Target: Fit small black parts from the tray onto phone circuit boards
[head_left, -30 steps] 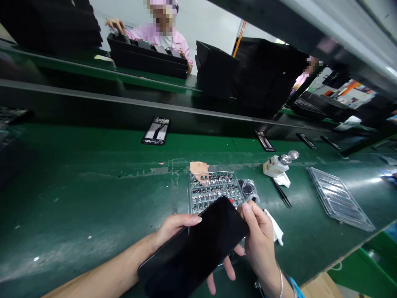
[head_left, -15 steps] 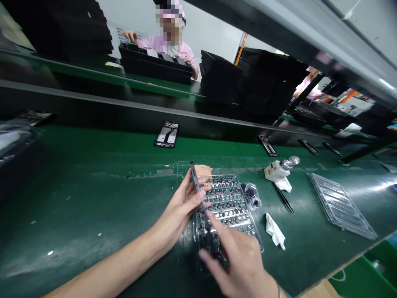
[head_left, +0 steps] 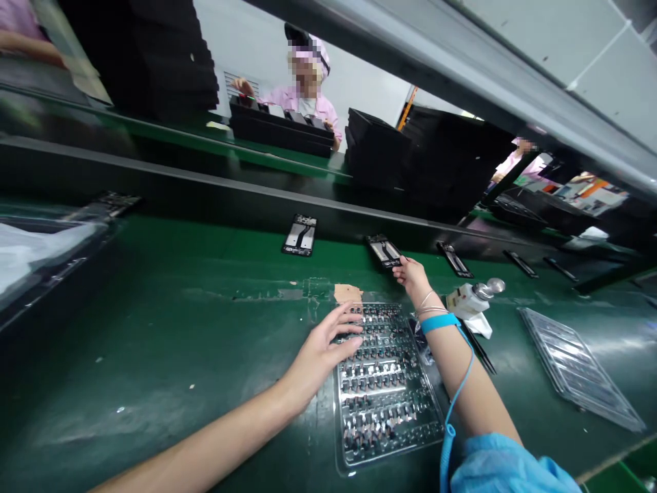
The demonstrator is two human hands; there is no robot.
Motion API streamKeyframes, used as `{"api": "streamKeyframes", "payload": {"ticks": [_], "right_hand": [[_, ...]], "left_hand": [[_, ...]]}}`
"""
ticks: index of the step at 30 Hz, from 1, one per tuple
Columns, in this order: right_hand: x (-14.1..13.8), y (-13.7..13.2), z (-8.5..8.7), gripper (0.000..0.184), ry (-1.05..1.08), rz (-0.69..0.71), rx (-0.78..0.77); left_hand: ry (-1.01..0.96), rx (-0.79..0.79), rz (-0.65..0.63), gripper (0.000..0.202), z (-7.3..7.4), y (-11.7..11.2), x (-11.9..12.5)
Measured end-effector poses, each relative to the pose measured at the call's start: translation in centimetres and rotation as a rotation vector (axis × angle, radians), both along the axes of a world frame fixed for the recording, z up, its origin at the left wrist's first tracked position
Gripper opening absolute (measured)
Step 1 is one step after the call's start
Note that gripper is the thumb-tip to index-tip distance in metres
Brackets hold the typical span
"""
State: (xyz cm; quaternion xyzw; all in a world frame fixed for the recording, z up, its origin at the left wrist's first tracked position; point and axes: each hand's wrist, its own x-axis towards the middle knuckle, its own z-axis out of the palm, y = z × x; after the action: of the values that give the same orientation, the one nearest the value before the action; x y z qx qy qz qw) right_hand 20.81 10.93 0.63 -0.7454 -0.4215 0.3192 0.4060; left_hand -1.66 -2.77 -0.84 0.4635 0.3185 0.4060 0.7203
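My right hand (head_left: 411, 275) reaches to the back of the bench and grips the near right corner of a phone frame (head_left: 382, 250) between thumb and fingers. The frame lies against the dark ledge, its pale inside and black ribbon facing up. My left hand (head_left: 328, 342) holds nothing, its fingers apart over the upper left of a clear plastic tray (head_left: 338, 418). Rows of small dark and metallic parts sit in the tray's pockets. Just behind the tray lies a tan scrap (head_left: 348, 293).
More phone frames (head_left: 300, 235) lie along the ledge. Right of the tray are a pump bottle (head_left: 465, 301), tweezers (head_left: 482, 352) and a stack of clear trays (head_left: 580, 370). A blue coiled cord (head_left: 447, 445) hangs from my right wrist. A co-worker (head_left: 308, 103) sits beyond the ledge.
The phone frame has gone from between both hands to the back ledge, carried by my right hand. My left hand has let go of it and opened. The view has shifted slightly.
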Motion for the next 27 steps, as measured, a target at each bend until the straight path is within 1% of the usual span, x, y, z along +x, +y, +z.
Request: {"api": "streamKeyframes", "payload": {"ticks": [1,3,5,7,10,12,14,18,22,27], "right_hand": [[0.3,0.1,0.0,0.028,-0.028,0.012,-0.009],[1.0,-0.8,0.2,0.026,-0.108,0.059,-0.018],[1.7,-3.0,0.5,0.022,-0.205,0.157,-0.03],[2.1,-5.8,0.8,0.016,-0.299,0.307,-0.07],[1.9,-9.7,1.0,0.008,-0.438,0.523,-0.162],[1.5,-11.2,0.9,0.004,-0.543,0.596,-0.184],[1.0,-11.7,0.8,0.004,-0.652,0.615,-0.178],[0.5,-11.4,0.7,0.01,-0.808,0.648,-0.184],[0.4,-11.3,1.1,0.013,-0.873,0.715,-0.212],[0.4,-11.4,1.1,0.012,-0.881,0.756,-0.222]], "left_hand": [[0.003,0.002,0.002,0.058,-0.2,0.1,0.0],[0.006,0.004,0.005,0.056,-0.6,0.2,0.1],[0.011,-0.005,0.002,0.053,-0.9,0.3,0.2],[0.017,-0.019,-0.003,0.049,-1.0,0.4,0.3],[0.028,-0.039,-0.005,0.043,-1.0,0.4,0.4],[0.038,-0.042,-0.003,0.04,-1.0,0.4,0.4],[0.046,-0.039,-0.002,0.039,-1.0,0.4,0.3],[0.036,-0.038,-0.008,0.038,-1.0,0.3,0.2],[0.017,-0.037,-0.027,0.037,-0.8,0.3,0.3],[0.027,-0.036,-0.031,0.036,-0.9,0.4,0.4]]}}
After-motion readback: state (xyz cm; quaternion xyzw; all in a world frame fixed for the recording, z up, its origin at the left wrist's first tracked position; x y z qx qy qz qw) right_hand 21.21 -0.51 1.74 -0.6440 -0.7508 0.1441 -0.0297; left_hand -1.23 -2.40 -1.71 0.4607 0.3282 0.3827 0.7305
